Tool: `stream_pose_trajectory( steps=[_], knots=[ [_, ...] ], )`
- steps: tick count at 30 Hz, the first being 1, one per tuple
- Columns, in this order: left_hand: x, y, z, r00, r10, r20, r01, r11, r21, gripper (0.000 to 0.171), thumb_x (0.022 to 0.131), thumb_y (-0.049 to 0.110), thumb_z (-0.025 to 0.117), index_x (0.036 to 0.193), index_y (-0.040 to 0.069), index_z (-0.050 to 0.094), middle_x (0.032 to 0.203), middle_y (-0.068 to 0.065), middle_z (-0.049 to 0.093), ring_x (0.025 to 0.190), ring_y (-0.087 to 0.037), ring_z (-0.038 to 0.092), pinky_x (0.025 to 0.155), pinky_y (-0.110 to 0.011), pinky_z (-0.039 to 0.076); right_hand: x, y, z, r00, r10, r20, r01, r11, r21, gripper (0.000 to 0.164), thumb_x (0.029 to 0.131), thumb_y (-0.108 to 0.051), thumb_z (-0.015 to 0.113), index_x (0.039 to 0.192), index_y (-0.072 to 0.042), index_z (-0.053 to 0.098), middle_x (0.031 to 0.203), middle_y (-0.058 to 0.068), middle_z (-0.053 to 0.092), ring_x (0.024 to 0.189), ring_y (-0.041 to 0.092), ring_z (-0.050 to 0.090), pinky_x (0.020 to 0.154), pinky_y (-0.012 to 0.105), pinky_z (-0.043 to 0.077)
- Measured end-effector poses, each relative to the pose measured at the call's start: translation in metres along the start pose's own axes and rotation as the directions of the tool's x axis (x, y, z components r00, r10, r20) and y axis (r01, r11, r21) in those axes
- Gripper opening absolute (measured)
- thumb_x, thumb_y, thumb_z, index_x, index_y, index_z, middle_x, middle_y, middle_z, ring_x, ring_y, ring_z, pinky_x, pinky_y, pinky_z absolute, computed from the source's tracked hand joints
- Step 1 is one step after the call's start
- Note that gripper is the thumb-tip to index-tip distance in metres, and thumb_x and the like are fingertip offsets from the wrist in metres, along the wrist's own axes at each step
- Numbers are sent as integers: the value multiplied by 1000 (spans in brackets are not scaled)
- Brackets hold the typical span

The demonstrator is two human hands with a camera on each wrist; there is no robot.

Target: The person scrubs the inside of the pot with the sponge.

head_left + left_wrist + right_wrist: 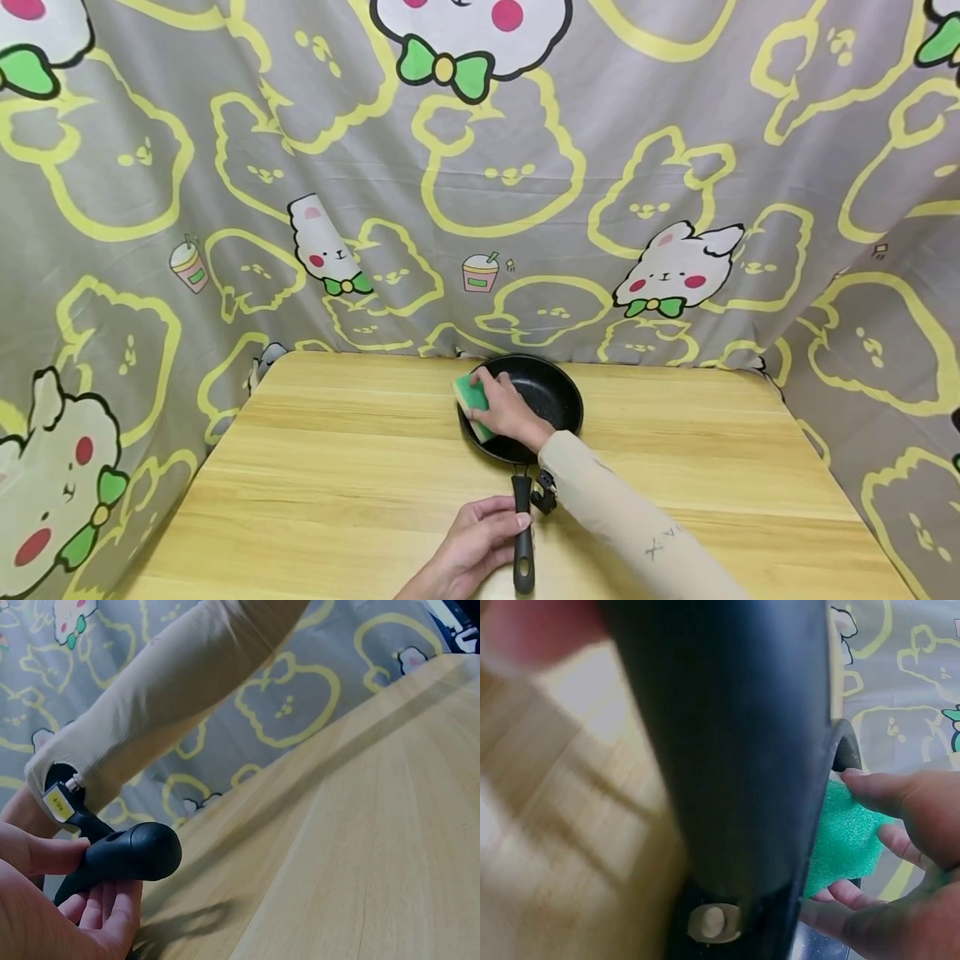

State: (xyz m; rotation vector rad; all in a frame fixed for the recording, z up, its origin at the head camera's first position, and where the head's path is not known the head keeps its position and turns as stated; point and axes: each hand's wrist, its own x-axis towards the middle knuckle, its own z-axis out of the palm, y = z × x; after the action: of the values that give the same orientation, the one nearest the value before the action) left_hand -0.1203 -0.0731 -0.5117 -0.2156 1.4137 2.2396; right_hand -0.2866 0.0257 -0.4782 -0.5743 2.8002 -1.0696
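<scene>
A black frying pan (551,392) is at the table's far side, its handle (522,533) pointing toward me. My left hand (480,542) grips that handle, thumb on top and fingers beneath, as the left wrist view also shows at the handle's end (154,851). Over the pan's left side, my right hand (510,406) holds a green and pale yellow sponge (472,396) against the rim. In the right wrist view the green face of the sponge (844,840) sits between the thumb and fingers of the right hand (922,847). The handle covers much of that view.
A light wooden table (337,467) carries the pan. Patterned grey curtain (510,208) hangs behind it and along both sides. A black wrist camera mount (545,493) on the right sleeve sits close beside the pan handle.
</scene>
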Motion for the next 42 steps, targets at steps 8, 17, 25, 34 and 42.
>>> stream_pose_trajectory(
  steps=[8, 17, 25, 34, 42],
  knots=[
    [0, 1, 0, 1000, -6, -6, 6, 1000, 2, 30, 92, 2, 72, 120, -5, 64, 92, -6, 73, 78, -12, 69, 69, -28, 59, 6, 0, -2, 1000, 16, 15, -16, 1000, -25, 45, 95, -20, 77, 130, -16, 48, 120, 22, 44, 94, 34, 60, 71, 41, 58],
    [0, -2, -1, 1000, 6, 2, -6, 1000, -9, 31, 91, 0, 72, 120, -6, 64, 92, -7, 73, 79, -14, 70, 70, -29, 59, 11, 8, -4, 999, -36, -27, 33, 995, -90, 42, 96, -16, 75, 129, -14, 49, 121, 21, 41, 97, 36, 54, 79, 46, 54],
    [-1, -1, 0, 1000, 5, -1, -5, 1000, -6, 29, 91, 3, 72, 118, -6, 65, 91, -6, 73, 78, -13, 69, 69, -29, 59, 16, 12, -9, 1000, -17, -23, 14, 994, -110, 43, 98, -15, 71, 132, -13, 44, 121, 22, 40, 99, 37, 52, 79, 46, 54],
    [-1, -2, 2, 999, 18, -31, -17, 1000, 16, 30, 90, 4, 74, 118, -6, 66, 92, -7, 73, 77, -12, 68, 68, -29, 60, 19, 21, -13, 992, -84, -92, 59, 966, -251, 40, 98, -10, 69, 131, -12, 47, 120, 25, 42, 94, 39, 53, 74, 46, 56],
    [-1, -5, 2, 999, 9, -44, -9, 1000, 5, 31, 90, 3, 73, 119, -6, 65, 93, -7, 73, 78, -13, 69, 68, -30, 60, 20, 32, -18, 985, -99, -139, 50, 946, -321, 45, 95, -11, 74, 132, -9, 48, 119, 26, 45, 96, 41, 54, 73, 50, 57]
  ],
)
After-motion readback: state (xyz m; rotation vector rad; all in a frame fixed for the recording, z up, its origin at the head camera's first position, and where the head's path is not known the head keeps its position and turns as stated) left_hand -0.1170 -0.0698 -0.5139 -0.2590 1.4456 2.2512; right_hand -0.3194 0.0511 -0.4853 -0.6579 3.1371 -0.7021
